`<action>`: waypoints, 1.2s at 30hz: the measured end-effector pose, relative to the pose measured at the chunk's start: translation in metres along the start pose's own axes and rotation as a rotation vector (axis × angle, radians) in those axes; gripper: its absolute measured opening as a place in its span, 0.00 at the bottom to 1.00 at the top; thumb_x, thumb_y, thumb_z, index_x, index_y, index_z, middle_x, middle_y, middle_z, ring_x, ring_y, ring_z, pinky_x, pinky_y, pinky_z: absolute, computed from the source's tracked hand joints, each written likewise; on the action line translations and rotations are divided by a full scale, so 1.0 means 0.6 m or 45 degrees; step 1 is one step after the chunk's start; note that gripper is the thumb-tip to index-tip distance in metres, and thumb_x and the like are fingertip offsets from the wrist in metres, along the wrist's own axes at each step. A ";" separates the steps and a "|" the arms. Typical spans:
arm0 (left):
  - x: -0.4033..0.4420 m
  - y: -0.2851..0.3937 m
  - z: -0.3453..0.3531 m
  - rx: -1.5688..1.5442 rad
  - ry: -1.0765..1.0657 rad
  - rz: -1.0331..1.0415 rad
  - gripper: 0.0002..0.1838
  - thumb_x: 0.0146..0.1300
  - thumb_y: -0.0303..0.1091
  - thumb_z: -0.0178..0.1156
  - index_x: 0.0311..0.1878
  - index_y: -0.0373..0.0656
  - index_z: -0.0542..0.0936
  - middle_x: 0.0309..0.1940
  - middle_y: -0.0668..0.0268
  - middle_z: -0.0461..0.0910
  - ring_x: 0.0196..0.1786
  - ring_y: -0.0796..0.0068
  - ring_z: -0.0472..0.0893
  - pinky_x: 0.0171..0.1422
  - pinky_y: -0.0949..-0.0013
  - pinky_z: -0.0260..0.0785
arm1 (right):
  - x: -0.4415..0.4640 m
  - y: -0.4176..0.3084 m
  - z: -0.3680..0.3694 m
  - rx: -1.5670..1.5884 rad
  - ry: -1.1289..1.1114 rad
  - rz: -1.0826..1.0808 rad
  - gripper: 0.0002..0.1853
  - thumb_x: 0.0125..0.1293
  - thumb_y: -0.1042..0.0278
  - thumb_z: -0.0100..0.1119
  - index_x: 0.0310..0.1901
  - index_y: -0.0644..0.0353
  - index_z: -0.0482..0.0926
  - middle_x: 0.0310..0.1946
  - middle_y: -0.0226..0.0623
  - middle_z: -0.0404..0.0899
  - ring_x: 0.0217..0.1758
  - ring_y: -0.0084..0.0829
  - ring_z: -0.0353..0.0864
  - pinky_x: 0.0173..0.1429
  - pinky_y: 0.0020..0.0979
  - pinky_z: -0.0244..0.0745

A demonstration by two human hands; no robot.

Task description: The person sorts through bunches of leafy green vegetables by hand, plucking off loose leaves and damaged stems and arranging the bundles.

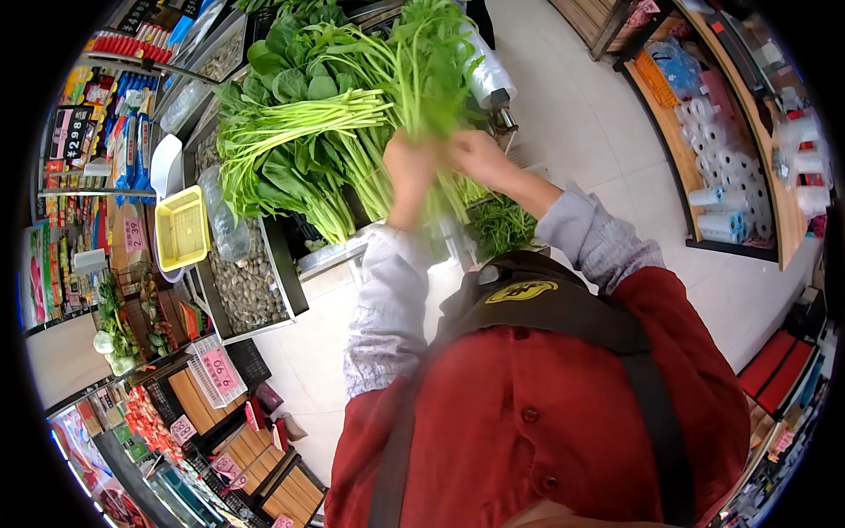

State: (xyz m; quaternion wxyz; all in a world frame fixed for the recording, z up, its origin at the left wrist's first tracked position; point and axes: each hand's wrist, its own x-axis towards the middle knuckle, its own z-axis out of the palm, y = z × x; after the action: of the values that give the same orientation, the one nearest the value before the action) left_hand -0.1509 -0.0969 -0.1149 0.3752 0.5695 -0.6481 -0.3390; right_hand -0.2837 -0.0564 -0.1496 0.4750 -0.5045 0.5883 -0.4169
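Observation:
My left hand (pixel 410 169) is closed around the stems of a bunch of leafy greens (pixel 421 75), its fingers blurred by motion. My right hand (pixel 482 158) meets it from the right, fingers curled and pinching at the same greens; the exact spot between the hands is smeared. Just left of my hands lies a pile of long pale-green stalks (pixel 304 128) with leaves, spread over the display. Broad dark-green leafy vegetables (pixel 295 66) sit behind it. Below my right hand is a heap of fine dark greens (pixel 503 224).
A metal tray of clams (pixel 251 290) and a yellow basket (pixel 182 229) stand to the left. A roll of clear plastic bags (pixel 488 75) is beyond my right hand. Shelves with white rolls (pixel 726 167) stand at right, and packaged goods (pixel 132 145) hang at far left.

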 end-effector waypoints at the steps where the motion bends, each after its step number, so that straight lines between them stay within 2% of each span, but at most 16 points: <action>1: -0.004 0.029 0.000 0.142 0.049 0.057 0.12 0.50 0.32 0.63 0.30 0.32 0.76 0.21 0.54 0.77 0.21 0.62 0.76 0.28 0.64 0.67 | -0.007 -0.001 -0.010 -0.005 -0.008 -0.002 0.11 0.61 0.63 0.55 0.30 0.64 0.76 0.19 0.34 0.74 0.19 0.24 0.71 0.26 0.29 0.67; 3: -0.014 0.075 0.006 0.240 0.067 -0.064 0.12 0.49 0.32 0.62 0.29 0.31 0.74 0.23 0.47 0.77 0.29 0.48 0.78 0.36 0.56 0.70 | -0.035 -0.015 -0.034 -0.141 -0.036 0.007 0.12 0.59 0.62 0.55 0.30 0.64 0.77 0.20 0.38 0.75 0.23 0.28 0.73 0.29 0.33 0.67; 5: -0.018 0.078 0.013 0.189 0.044 0.004 0.12 0.49 0.32 0.61 0.30 0.31 0.74 0.23 0.46 0.77 0.30 0.48 0.79 0.37 0.56 0.70 | -0.073 -0.011 -0.065 -0.088 -0.267 -0.096 0.10 0.63 0.68 0.53 0.28 0.64 0.73 0.19 0.26 0.70 0.21 0.17 0.67 0.26 0.23 0.63; 7: -0.017 0.061 0.025 0.137 0.048 -0.027 0.13 0.49 0.31 0.61 0.33 0.31 0.74 0.24 0.46 0.78 0.32 0.47 0.79 0.37 0.56 0.71 | -0.111 0.009 -0.096 -0.400 -0.497 -0.135 0.08 0.61 0.67 0.55 0.32 0.64 0.75 0.21 0.30 0.73 0.23 0.20 0.71 0.28 0.25 0.66; 9: -0.016 0.044 0.037 0.169 -0.006 -0.002 0.22 0.50 0.26 0.60 0.49 0.30 0.70 0.32 0.47 0.78 0.33 0.52 0.80 0.36 0.58 0.74 | -0.152 -0.016 -0.116 -0.534 -0.586 -0.140 0.08 0.60 0.67 0.56 0.34 0.63 0.76 0.23 0.31 0.75 0.25 0.21 0.73 0.30 0.25 0.68; 10: -0.015 0.040 0.042 0.173 0.008 -0.008 0.24 0.48 0.26 0.62 0.50 0.29 0.69 0.33 0.47 0.78 0.34 0.51 0.80 0.40 0.58 0.73 | -0.165 -0.025 -0.124 -0.656 -0.656 -0.144 0.09 0.59 0.66 0.57 0.37 0.63 0.76 0.24 0.32 0.76 0.26 0.23 0.75 0.32 0.26 0.69; 14: -0.010 0.049 0.043 0.145 -0.080 -0.086 0.24 0.48 0.27 0.64 0.48 0.29 0.70 0.35 0.46 0.77 0.37 0.49 0.79 0.43 0.58 0.71 | -0.167 0.016 -0.132 -1.143 -0.421 -0.419 0.10 0.57 0.66 0.57 0.37 0.62 0.78 0.26 0.33 0.78 0.28 0.25 0.77 0.34 0.28 0.71; 18: -0.009 0.041 0.043 -0.005 -0.105 -0.156 0.23 0.49 0.27 0.64 0.48 0.30 0.70 0.34 0.48 0.78 0.37 0.51 0.80 0.43 0.59 0.71 | -0.116 0.009 -0.128 -0.832 -0.187 -0.119 0.09 0.60 0.67 0.55 0.36 0.64 0.78 0.24 0.33 0.78 0.24 0.22 0.75 0.28 0.26 0.70; 19: -0.007 0.025 0.044 -0.150 -0.055 -0.129 0.17 0.49 0.27 0.63 0.42 0.31 0.73 0.30 0.54 0.78 0.32 0.62 0.79 0.37 0.65 0.70 | -0.100 0.003 -0.123 -0.622 -0.105 -0.015 0.10 0.62 0.67 0.54 0.36 0.65 0.78 0.23 0.32 0.78 0.23 0.21 0.75 0.25 0.25 0.69; 21: -0.001 -0.003 0.042 -0.293 -0.010 -0.093 0.12 0.50 0.27 0.63 0.37 0.32 0.75 0.25 0.60 0.78 0.27 0.72 0.78 0.31 0.71 0.69 | -0.073 -0.017 -0.107 -0.402 -0.032 -0.111 0.10 0.64 0.67 0.53 0.36 0.65 0.78 0.25 0.30 0.77 0.19 0.19 0.71 0.22 0.21 0.66; 23: 0.001 -0.012 0.027 -0.400 -0.104 -0.143 0.09 0.53 0.24 0.61 0.37 0.33 0.76 0.25 0.66 0.77 0.24 0.79 0.74 0.27 0.75 0.66 | -0.043 -0.050 -0.092 0.091 -0.105 0.055 0.10 0.65 0.64 0.52 0.38 0.63 0.77 0.27 0.28 0.77 0.20 0.18 0.70 0.23 0.19 0.65; 24: -0.012 0.038 -0.002 -0.561 -0.176 -0.302 0.10 0.53 0.23 0.61 0.39 0.33 0.75 0.25 0.66 0.76 0.22 0.79 0.73 0.25 0.76 0.64 | -0.028 -0.064 -0.080 0.092 -0.098 0.046 0.10 0.65 0.64 0.52 0.38 0.63 0.77 0.27 0.28 0.77 0.20 0.18 0.70 0.23 0.19 0.65; 27: -0.008 0.036 -0.017 -0.497 -0.235 -0.209 0.13 0.53 0.24 0.62 0.41 0.33 0.74 0.25 0.66 0.76 0.22 0.80 0.73 0.24 0.77 0.64 | 0.007 -0.090 -0.050 0.160 -0.139 0.183 0.12 0.65 0.61 0.52 0.40 0.61 0.77 0.29 0.28 0.76 0.23 0.17 0.70 0.25 0.20 0.65; 32: -0.012 0.020 -0.032 -0.178 -0.154 -0.035 0.32 0.49 0.29 0.67 0.57 0.33 0.67 0.44 0.56 0.77 0.42 0.71 0.77 0.44 0.71 0.71 | 0.049 -0.090 -0.010 0.432 -0.125 0.204 0.18 0.62 0.61 0.56 0.52 0.59 0.73 0.38 0.32 0.78 0.37 0.26 0.77 0.35 0.28 0.73; 33: -0.007 -0.013 -0.019 -0.330 -0.098 0.060 0.30 0.50 0.29 0.67 0.57 0.34 0.68 0.45 0.57 0.77 0.45 0.71 0.77 0.46 0.71 0.71 | 0.061 -0.070 -0.008 0.529 -0.203 0.123 0.17 0.63 0.67 0.52 0.54 0.57 0.72 0.46 0.37 0.75 0.45 0.30 0.76 0.43 0.32 0.75; 36: -0.013 0.020 -0.027 -0.488 -0.136 0.060 0.24 0.53 0.26 0.62 0.55 0.38 0.70 0.42 0.62 0.77 0.39 0.75 0.76 0.41 0.74 0.70 | 0.096 -0.022 0.002 0.697 -0.339 0.087 0.16 0.64 0.66 0.53 0.53 0.56 0.73 0.42 0.32 0.76 0.40 0.27 0.77 0.38 0.28 0.74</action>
State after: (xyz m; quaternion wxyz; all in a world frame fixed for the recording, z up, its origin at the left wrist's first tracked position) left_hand -0.1419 -0.0883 -0.0975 0.4497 0.4536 -0.6038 -0.4768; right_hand -0.2824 -0.1152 -0.1450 0.6799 -0.3880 0.4034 -0.4738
